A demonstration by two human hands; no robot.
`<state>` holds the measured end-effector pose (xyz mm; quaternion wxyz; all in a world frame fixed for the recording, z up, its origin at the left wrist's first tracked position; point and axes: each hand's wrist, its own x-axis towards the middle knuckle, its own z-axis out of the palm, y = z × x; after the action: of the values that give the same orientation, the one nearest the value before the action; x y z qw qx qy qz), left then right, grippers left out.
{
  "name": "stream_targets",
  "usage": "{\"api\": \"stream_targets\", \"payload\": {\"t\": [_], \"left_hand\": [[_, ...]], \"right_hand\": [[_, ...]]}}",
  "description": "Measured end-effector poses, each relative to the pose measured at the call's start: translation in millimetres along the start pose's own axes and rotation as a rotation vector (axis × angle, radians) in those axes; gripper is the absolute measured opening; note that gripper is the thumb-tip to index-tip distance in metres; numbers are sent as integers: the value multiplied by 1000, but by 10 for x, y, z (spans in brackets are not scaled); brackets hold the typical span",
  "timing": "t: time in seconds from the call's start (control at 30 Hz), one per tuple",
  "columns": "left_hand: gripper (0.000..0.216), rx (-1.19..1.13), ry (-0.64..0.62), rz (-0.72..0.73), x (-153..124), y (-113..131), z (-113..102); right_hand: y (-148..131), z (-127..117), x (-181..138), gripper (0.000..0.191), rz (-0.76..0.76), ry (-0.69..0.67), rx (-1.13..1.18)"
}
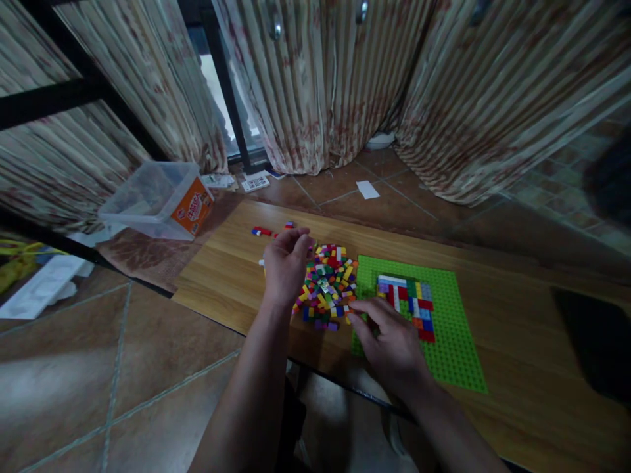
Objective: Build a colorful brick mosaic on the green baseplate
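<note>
A heap of small colourful building bricks (325, 276) lies on the wooden table. My left hand (286, 266) is over the heap's left side, thumb and fingertips drawn together; anything between them is hidden. At the heap's right edge, my right hand (389, 338) has its thumb and index finger close together by some small orange and white bricks. Whether a brick is gripped there is too small to tell. Beside the heap is a green studded baseplate (458, 328). Joined bricks (424, 305) in several colours form a block on it, partly covered by my right hand.
A few loose bricks (263, 231) lie on the table (217, 263) beyond my left hand. A dark flat object (591, 341) is at the right. On the tiled floor stand a clear plastic box (148, 197) with an orange label and a white paper (367, 190). Curtains (296, 85) hang behind.
</note>
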<state>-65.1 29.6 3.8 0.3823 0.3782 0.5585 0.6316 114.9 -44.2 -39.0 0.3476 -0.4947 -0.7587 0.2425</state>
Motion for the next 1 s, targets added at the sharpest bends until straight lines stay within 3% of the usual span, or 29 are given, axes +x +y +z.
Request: {"api": "stream_targets", "payload": {"t": [0.7,0.87,1.0], "left_hand": [[11,15,-106,-113,18,-29,-55],[11,175,-189,-61,22,-95,-94],[17,190,-405,-73,-23,-71,-123]], "right_hand": [[-219,500,424,26,136,39,-177],[-147,443,447,27,209,141,136],[-128,330,477,32,350,222,569]]}}
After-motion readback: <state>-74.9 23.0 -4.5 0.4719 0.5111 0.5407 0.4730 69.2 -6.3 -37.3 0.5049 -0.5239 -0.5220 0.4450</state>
